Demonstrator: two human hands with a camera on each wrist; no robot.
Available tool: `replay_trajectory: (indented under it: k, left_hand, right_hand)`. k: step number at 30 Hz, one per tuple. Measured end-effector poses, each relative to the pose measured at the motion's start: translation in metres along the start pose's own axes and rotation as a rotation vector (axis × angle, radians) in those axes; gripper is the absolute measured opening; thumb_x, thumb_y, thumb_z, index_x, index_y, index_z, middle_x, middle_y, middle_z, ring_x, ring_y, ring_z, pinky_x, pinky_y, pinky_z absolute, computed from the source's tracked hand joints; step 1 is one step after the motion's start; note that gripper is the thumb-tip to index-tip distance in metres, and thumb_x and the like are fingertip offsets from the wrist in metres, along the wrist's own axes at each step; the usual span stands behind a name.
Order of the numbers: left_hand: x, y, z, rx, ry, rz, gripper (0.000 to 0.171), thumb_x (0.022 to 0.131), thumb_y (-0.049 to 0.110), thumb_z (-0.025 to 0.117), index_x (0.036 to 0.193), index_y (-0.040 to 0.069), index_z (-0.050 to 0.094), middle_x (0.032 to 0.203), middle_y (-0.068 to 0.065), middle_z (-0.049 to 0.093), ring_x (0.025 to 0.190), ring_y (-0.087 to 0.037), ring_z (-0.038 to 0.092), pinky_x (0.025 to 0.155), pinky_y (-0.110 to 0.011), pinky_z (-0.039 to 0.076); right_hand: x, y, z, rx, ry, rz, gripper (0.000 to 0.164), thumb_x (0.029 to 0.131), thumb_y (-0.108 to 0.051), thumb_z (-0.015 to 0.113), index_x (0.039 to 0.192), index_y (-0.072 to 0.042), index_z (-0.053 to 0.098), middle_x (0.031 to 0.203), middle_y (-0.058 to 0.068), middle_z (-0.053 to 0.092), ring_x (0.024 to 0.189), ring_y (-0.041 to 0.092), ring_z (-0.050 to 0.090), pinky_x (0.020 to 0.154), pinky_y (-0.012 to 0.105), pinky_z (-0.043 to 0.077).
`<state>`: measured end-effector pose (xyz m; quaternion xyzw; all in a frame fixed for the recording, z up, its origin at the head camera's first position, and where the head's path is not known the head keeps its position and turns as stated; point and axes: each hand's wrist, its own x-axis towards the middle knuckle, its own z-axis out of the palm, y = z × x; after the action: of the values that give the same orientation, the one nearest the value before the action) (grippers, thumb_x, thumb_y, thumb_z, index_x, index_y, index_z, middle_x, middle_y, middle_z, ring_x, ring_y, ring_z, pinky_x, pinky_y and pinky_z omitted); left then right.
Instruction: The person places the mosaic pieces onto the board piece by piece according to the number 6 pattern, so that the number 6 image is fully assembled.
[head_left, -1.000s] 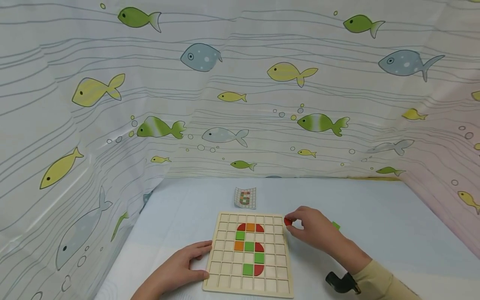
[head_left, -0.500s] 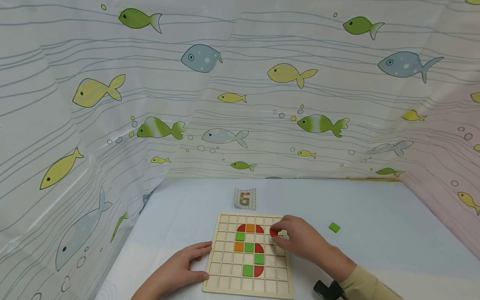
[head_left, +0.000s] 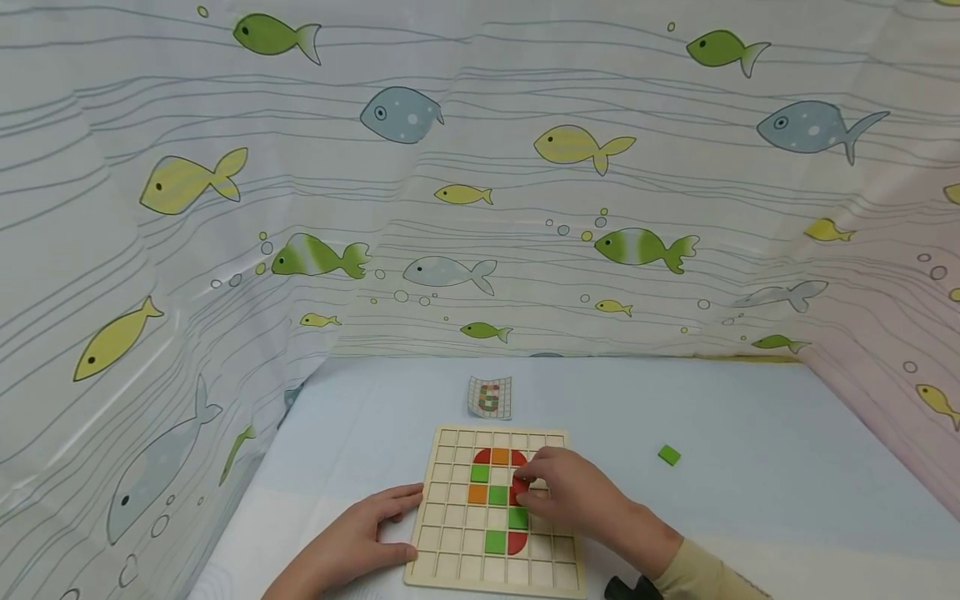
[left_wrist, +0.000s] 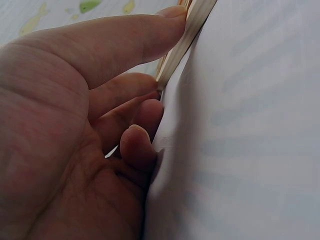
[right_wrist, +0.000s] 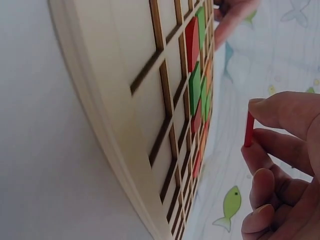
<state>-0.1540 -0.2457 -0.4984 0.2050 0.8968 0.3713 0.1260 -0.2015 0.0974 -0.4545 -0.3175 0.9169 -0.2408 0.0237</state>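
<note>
A wooden grid board (head_left: 547,575) lies on the table with red, orange and green tiles set in several of its squares. My right hand (head_left: 581,500) pinches a red tile with a rounded side (right_wrist: 249,129) between thumb and fingers. In the right wrist view the tile is held on edge, above the board. From the head it overlaps the right part of the pattern, near a red tile above the green tile (head_left: 517,518). Along the board's left edge rests my left hand (head_left: 367,533), its thumb (left_wrist: 160,35) and fingertips touching the side.
A small card (head_left: 490,397) printed with a coloured grid pattern lies behind the board. To the right is a loose green square tile (head_left: 669,455). A fish-printed curtain (head_left: 525,233) stands around the back and sides. A black device (head_left: 633,588) sits at the right wrist.
My right hand has carried the red tile leftward from beside the board's right edge to over the pattern. The loose green tile has come into full view. My left hand stays put.
</note>
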Motion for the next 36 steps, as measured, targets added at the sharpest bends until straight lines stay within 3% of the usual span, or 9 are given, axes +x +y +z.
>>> replay_trajectory:
  k: [11, 22, 36]
  left_hand:
    - [0.000, 0.002, -0.001, -0.005, -0.011, -0.014, 0.075, 0.084, 0.050, 0.075, 0.145, 0.012, 0.053, 0.152, 0.002, 0.043, 0.128, -0.018, 0.049, 0.097, -0.029, 0.044]
    - [0.000, 0.003, -0.001, 0.007, -0.022, -0.040, 0.075, 0.084, 0.053, 0.073, 0.146, 0.017, 0.052, 0.152, 0.006, 0.043, 0.127, -0.016, 0.050, 0.097, -0.029, 0.044]
    - [0.000, 0.004, -0.001, 0.002, -0.021, -0.046, 0.075, 0.084, 0.054, 0.073, 0.146, 0.018, 0.052, 0.152, 0.006, 0.042, 0.129, -0.019, 0.049, 0.097, -0.030, 0.044]
  right_hand:
    - [0.005, -0.015, 0.016, -0.026, -0.039, -0.062, 0.016, 0.088, -0.025, 0.075, 0.102, -0.019, 0.078, 0.090, -0.017, 0.062, 0.083, 0.001, 0.053, 0.074, 0.021, 0.048]
    - [0.004, -0.028, 0.024, 0.012, -0.069, -0.091, 0.018, 0.089, -0.026, 0.074, 0.105, -0.021, 0.078, 0.092, -0.018, 0.060, 0.084, 0.000, 0.053, 0.074, 0.019, 0.048]
    - [0.004, -0.042, 0.041, -0.016, -0.072, -0.209, 0.009, 0.089, -0.025, 0.075, 0.097, -0.023, 0.078, 0.087, -0.021, 0.059, 0.082, -0.003, 0.051, 0.076, 0.017, 0.046]
